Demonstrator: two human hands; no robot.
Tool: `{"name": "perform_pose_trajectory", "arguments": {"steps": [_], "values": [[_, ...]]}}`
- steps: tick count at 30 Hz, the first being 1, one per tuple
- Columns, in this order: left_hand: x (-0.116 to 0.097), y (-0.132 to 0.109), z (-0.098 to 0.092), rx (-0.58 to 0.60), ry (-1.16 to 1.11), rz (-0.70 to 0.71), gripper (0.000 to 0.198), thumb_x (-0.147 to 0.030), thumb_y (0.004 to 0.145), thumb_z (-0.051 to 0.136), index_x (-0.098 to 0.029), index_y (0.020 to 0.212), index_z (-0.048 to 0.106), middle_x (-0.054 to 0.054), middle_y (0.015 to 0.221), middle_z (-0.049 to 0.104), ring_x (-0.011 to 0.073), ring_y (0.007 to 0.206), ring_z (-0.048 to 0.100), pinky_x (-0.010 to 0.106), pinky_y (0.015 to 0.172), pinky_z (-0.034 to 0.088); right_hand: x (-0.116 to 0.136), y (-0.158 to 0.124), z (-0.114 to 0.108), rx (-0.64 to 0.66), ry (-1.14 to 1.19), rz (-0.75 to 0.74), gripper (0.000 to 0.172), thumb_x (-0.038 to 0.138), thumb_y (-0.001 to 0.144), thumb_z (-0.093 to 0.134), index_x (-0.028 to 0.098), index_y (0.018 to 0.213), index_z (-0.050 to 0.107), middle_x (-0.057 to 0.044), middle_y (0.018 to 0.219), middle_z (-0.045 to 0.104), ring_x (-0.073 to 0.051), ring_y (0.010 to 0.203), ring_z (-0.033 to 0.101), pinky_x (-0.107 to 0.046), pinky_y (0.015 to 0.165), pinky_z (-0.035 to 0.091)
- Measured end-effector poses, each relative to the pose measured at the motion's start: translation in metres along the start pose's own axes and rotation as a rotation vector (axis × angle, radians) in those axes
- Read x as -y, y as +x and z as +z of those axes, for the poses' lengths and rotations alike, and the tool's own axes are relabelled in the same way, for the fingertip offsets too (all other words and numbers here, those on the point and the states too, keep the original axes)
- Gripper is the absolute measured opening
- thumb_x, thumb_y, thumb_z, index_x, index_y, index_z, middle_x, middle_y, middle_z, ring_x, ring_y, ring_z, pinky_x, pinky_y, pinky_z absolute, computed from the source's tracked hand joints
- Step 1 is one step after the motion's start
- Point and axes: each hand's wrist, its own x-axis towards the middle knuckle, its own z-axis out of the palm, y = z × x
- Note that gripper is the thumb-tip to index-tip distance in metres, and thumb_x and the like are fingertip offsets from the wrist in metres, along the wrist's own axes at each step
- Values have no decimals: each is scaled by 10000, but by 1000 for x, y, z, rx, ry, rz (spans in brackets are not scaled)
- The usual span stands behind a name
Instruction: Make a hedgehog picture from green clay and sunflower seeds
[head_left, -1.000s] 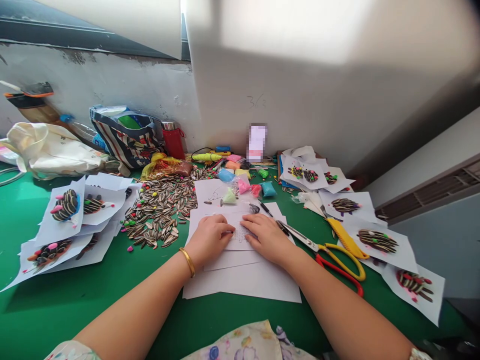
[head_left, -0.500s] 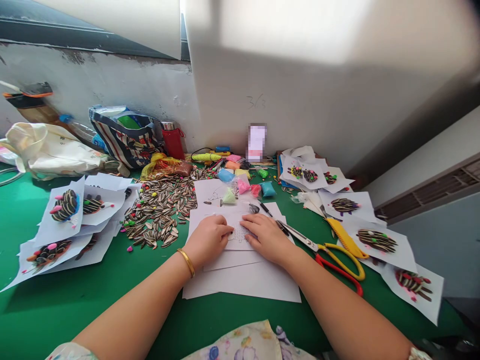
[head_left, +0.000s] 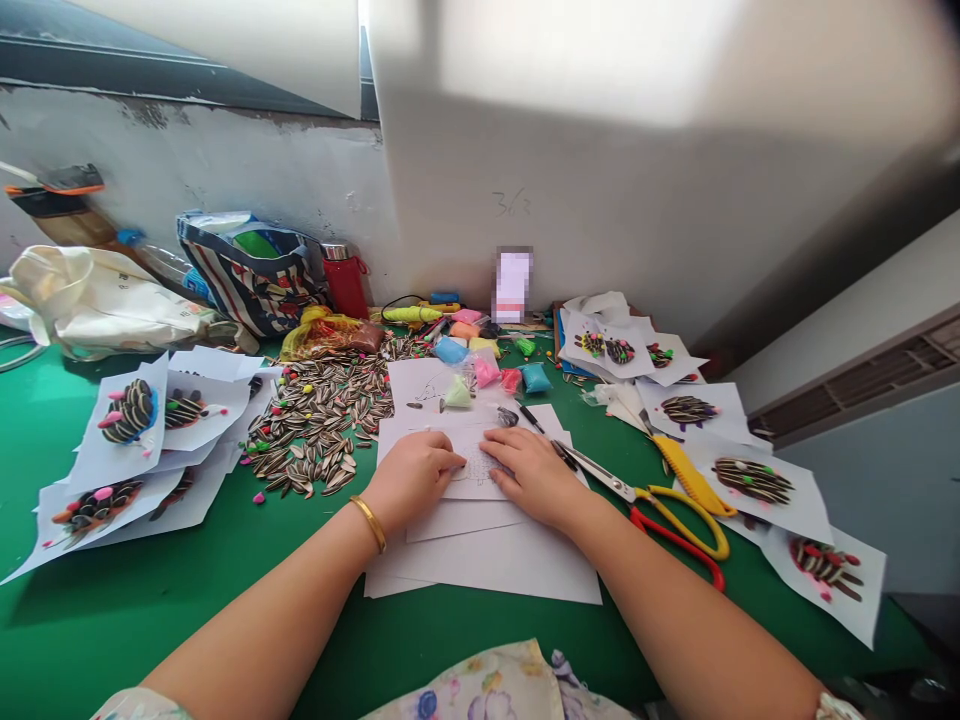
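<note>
Sketched paper sheet [head_left: 474,462] right under both hands; left hand [head_left: 411,478], gold bangle [head_left: 367,523] at its wrist, and right hand [head_left: 534,477] lie open, palms down, fingers lightly curved, gripping nothing that I can see; spreading both hands evenly like that is the way to stop a sheet creeping; beneath, a stack of white paper [head_left: 480,565] on a green table mat [head_left: 150,625]; just past the right hand, one pair of scissors [head_left: 600,478] and one yellow utility knife [head_left: 694,480]; beyond the left hand, one heap of striped sunflower seeds [head_left: 319,425], too many to count; ten seed pictures [head_left: 131,412] in all, four left, six right; farther ahead, about eight small bags of coloured clay [head_left: 487,370], one red flask [head_left: 346,285], one striped tote bag [head_left: 251,275].
</note>
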Motion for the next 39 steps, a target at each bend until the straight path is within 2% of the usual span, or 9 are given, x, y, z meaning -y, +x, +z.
{"name": "perform_pose_trajectory", "arguments": {"steps": [6, 10, 13, 19, 23, 28, 32, 35, 39], "values": [[0, 0, 0, -24, -5, 7, 303, -80, 823, 559, -225, 970, 782, 52, 886, 708, 207, 845, 652, 332, 796, 509, 0, 0, 1, -6, -4, -7, 395, 242, 912, 582, 240, 1306, 606, -68, 1395, 559, -269, 1279, 478, -500, 1087, 388], [3, 1, 0, -99, -35, -22, 408, -22, 791, 518, -197, 1096, 725, 57, 977, 719, 210, 924, 662, 340, 861, 520, -2, 0, 2, -29, 9, -27, 396, 233, 906, 586, 247, 1301, 607, -71, 1385, 567, -271, 1272, 488, -508, 1076, 400], [5, 2, 0, -132, -47, 5, 434, -4, 775, 504, -189, 1113, 704, 59, 1065, 721, 212, 1002, 656, 356, 937, 507, -3, 0, 2, -61, 29, -52, 375, 223, 901, 588, 252, 1273, 627, -69, 1351, 594, -269, 1244, 515, -511, 1059, 419], [6, 2, 4, -79, -34, 50, 436, -21, 779, 501, -182, 1134, 696, 66, 1125, 724, 225, 1040, 653, 401, 979, 496, -7, 4, 1, -282, 138, -122, 299, 176, 910, 528, 245, 1150, 693, -68, 1186, 684, -225, 1085, 608, -423, 971, 500], [5, 0, 5, -70, -14, 43, 432, -37, 803, 491, -181, 1162, 684, 65, 1147, 722, 236, 1065, 643, 424, 994, 481, -11, 5, -8, -384, 134, -51, 297, 178, 923, 490, 234, 1134, 691, -68, 1128, 693, -227, 1074, 598, -412, 955, 499], [4, -2, 4, -64, -23, 20, 447, -36, 803, 488, -190, 1178, 676, 71, 1157, 717, 239, 1077, 635, 423, 993, 472, -11, 10, -31, -276, -32, 127, 385, 171, 931, 451, 241, 1267, 624, -73, 1272, 623, -260, 1153, 536, -438, 974, 468], [4, -2, 4, -66, -27, 8, 440, -34, 799, 491, -188, 1165, 681, 73, 1144, 722, 246, 1063, 639, 425, 979, 469, -25, 34, -44, -139, -240, 167, 461, 113, 901, 455, 273, 1305, 607, -95, 1284, 605, -298, 1143, 516, -452, 918, 461], [2, -2, 3, -67, -27, -7, 423, -35, 805, 496, -185, 1151, 687, 75, 1133, 726, 249, 1058, 644, 421, 965, 470, -46, 61, -43, -82, -366, 157, 524, 45, 850, 482, 285, 1296, 619, -114, 1319, 573, -321, 1175, 486, -450, 896, 447], [0, -3, 0, -65, -28, -16, 405, -39, 809, 505, -185, 1137, 692, 74, 1116, 731, 247, 1033, 652, 409, 945, 476, -69, 86, -35, -33, -403, 103, 467, 50, 869, 488, 289, 1230, 663, -100, 1336, 572, -296, 1203, 471, -430, 920, 423]]}}
